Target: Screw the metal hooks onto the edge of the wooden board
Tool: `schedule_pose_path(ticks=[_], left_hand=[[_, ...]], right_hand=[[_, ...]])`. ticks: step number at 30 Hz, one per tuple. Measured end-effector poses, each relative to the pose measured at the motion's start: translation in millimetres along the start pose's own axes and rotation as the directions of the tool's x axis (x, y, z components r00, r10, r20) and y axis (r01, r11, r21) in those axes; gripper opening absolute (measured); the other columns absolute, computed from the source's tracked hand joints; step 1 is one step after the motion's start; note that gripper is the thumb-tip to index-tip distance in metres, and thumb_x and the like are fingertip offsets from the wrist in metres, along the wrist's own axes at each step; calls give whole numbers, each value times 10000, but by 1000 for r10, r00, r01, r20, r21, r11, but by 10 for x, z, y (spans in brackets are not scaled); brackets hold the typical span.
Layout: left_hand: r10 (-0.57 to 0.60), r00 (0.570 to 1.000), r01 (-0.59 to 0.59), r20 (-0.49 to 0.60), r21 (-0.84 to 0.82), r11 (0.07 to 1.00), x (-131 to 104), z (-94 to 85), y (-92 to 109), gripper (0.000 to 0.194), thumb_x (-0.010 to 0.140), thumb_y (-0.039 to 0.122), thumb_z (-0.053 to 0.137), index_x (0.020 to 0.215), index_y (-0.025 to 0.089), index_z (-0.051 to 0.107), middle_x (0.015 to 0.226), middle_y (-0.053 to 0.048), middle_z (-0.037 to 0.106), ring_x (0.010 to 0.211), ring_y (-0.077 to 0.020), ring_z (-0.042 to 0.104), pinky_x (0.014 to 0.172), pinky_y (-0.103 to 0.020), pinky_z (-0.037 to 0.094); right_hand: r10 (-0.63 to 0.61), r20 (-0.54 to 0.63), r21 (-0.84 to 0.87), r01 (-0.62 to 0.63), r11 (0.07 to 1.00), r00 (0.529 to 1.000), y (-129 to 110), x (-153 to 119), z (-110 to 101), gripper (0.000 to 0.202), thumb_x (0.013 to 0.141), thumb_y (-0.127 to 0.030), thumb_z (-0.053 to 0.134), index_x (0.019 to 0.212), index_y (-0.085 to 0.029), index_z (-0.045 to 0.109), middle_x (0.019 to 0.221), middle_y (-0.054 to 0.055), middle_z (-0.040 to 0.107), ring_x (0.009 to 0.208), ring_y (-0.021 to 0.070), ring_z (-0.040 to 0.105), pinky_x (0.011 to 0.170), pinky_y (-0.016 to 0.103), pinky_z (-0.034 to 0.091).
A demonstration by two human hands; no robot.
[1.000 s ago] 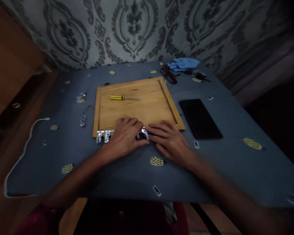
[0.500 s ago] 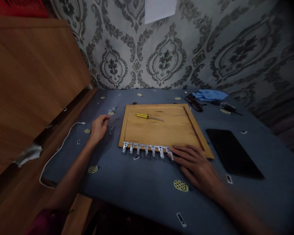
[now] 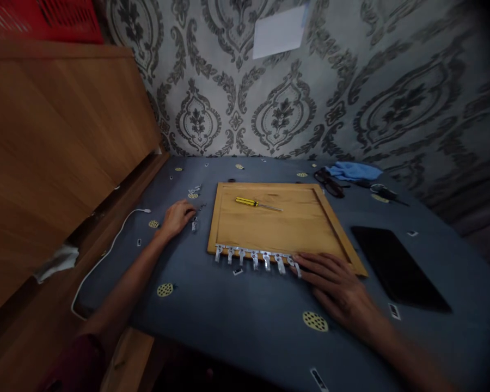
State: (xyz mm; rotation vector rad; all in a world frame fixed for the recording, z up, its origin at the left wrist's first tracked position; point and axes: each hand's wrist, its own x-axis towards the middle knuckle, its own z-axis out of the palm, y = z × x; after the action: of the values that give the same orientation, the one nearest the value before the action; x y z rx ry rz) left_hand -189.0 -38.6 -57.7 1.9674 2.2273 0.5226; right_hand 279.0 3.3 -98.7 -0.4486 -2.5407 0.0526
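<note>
My left hand (image 3: 178, 218) is down on the cloth left of the board, its fingers curled together beside several small screws (image 3: 203, 206). Whether a screw is between the fingertips I cannot make out. Close by lie a loose metal hook (image 3: 194, 225) and some small metal pieces (image 3: 195, 189). A metal rail of several hooks (image 3: 255, 255) lies along the near edge of a framed wooden board (image 3: 277, 228). My right hand (image 3: 335, 283) lies flat with fingers stretched out over the rail's right end and the board. A yellow-handled screwdriver (image 3: 258, 204) rests on the board.
Right of the board lies a black tablet-like slab (image 3: 398, 267). Behind it are sunglasses (image 3: 330, 182), a blue cloth (image 3: 353, 170) and keys (image 3: 386, 192). A white cable (image 3: 110, 245) runs along the left edge, beside a wooden cabinet (image 3: 65, 130).
My left hand has moved slightly right and lowered its fingers to the small screws. My right hand stays on the rail's end. The whole view has shifted a little.
</note>
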Motion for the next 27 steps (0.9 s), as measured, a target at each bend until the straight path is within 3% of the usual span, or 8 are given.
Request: schedule_pose_path(ticks=[11, 19, 27], left_hand=[[24, 998, -24, 55, -8, 1000, 99, -12, -78, 386, 984, 397, 640, 1295, 170, 611, 1305, -111, 637, 1126, -238, 657, 955, -462, 588], [9, 991, -1, 132, -61, 998, 218, -28, -207, 396, 980, 398, 646, 1298, 165, 608, 1299, -110, 638, 1121, -240, 660, 947, -462, 591], [-168, 985, 166, -31, -55, 985, 657, -92, -379, 399, 983, 399, 641, 1308, 170, 603, 1316, -114, 631, 1135, -243, 655, 959, -467, 587]], right_hand=[[-46, -1, -68, 46, 997, 999, -125, 151, -172, 361, 948, -125, 494, 1168, -251, 751, 1278, 86, 762, 1196, 288, 714, 947, 535, 601], [-54, -48, -58, 51, 997, 997, -88, 115, -112, 338, 948, -132, 515, 1160, -235, 757, 1272, 90, 765, 1189, 279, 711, 963, 522, 588], [-52, -40, -74, 49, 996, 998, -96, 129, -122, 334, 943, -131, 516, 1169, -231, 741, 1295, 72, 756, 1200, 282, 701, 935, 503, 595]])
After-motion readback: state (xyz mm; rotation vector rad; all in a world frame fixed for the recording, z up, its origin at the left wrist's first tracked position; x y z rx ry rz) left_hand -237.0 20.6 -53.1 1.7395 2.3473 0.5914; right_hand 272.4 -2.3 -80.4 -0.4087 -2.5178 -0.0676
